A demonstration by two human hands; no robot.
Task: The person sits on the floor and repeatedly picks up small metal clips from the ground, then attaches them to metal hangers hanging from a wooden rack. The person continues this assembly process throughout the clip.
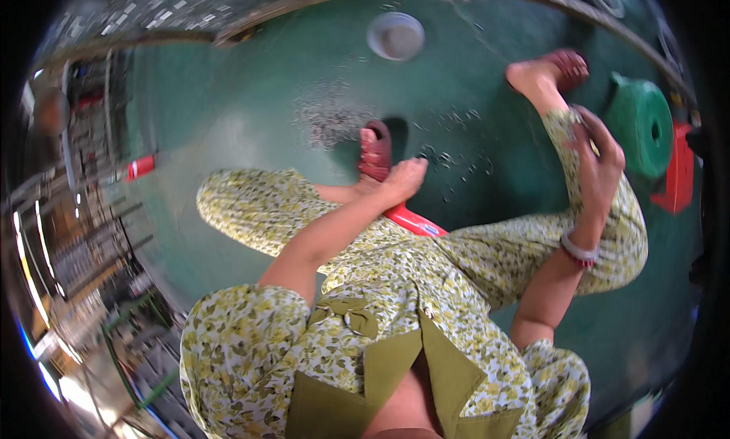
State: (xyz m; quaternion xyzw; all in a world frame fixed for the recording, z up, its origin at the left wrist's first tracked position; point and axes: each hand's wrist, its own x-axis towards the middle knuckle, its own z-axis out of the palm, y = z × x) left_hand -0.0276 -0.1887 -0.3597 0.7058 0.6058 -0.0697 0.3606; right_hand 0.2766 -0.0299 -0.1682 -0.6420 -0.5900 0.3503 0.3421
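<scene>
Count taken as follows. Maroon sandals (375, 159): two, both worn. Pale round bowl (374, 39): one. Green plastic stool (635, 131): one. Red items (414, 221), exact kind unclear: three. Small dark metal pieces (332, 119): two main patches, one dense, one sparse; individual pieces too small and blurred to tally. Wrist ornaments (579, 252): two, one pale, one dark red.

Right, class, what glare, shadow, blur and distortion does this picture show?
Head view: glare pales the green floor; head view: shadow darkens it beside the middle shoe; head view: scattered small pieces blur together; head view: the long pole bows near the upper-right rim.
</scene>
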